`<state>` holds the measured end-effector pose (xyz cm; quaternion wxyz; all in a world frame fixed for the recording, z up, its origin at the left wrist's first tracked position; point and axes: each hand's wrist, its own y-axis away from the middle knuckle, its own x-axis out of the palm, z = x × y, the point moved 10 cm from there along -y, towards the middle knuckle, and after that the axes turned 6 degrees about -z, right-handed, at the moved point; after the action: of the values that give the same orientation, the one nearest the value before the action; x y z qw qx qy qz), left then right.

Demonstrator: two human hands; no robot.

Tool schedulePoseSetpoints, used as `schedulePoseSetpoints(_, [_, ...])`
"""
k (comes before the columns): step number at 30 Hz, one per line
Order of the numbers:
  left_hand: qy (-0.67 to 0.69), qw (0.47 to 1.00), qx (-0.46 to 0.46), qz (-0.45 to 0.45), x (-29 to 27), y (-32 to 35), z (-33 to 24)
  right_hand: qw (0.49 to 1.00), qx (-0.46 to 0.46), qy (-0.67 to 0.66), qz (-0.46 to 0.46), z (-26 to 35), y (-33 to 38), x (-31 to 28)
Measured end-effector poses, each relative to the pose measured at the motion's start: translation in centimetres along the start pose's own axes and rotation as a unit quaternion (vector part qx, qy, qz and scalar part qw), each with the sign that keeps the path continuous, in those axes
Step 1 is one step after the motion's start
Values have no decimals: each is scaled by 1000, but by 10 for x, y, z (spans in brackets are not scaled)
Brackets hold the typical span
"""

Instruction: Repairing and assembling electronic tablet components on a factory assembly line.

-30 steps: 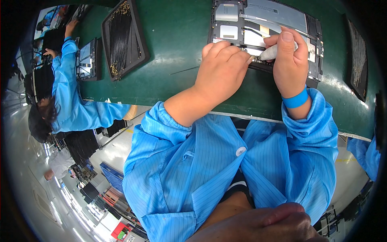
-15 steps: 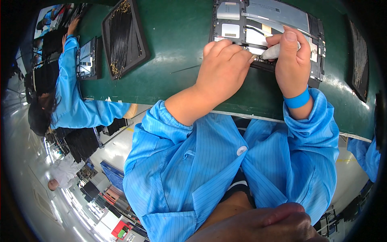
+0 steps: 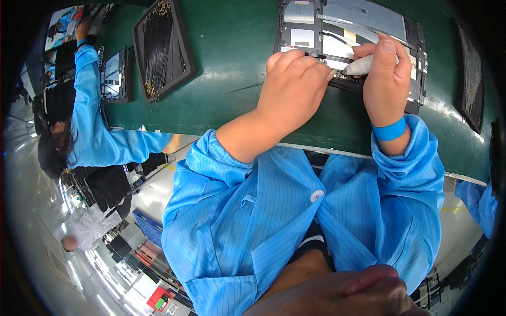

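Note:
An opened tablet-like device (image 3: 369, 26), with silver panels, a black frame and a small circuit board along its near edge, lies on the green table. My left hand (image 3: 295, 87) is closed over that edge, fingers curled, tips at the board. A thin black cable (image 3: 242, 88) sticks out leftward from under it; the cable's other end is hidden by the hand. My right hand (image 3: 387, 79), blue band at the wrist, is closed beside it. A white finger covering (image 3: 362, 65) points at the board near my left fingertips. Anything pinched in the right fingers is hidden.
A black tray (image 3: 188, 73) of thin cables with gold ends stands to the left, another cable tray (image 3: 469, 79) at the far right. Left of me a person in a blue sleeve (image 3: 87, 105) sits by a second opened device (image 3: 112, 79). The green table's (image 3: 226, 31) front edge is close to my body.
My right hand has shifted slightly right; my left hand stays nearly still. The neighbouring person's arm has moved up and left. A person in white in the background has moved right.

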<state>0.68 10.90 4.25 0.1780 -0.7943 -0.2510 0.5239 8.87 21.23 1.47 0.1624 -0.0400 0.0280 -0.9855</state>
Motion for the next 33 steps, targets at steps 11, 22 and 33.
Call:
schedulePoseSetpoints(11, [-13,1000,9,-2,-2,-8,1,937,-209,235,156,50,9,48])
schedulePoseSetpoints(22, [-45,999,13,13,-14,0,-1,993,113,-9,35,-9,-8,14])
schedulePoseSetpoints(33, [-86,934,-334,-91,-86,42,95,988,118,-100,29,-9,-24,8])
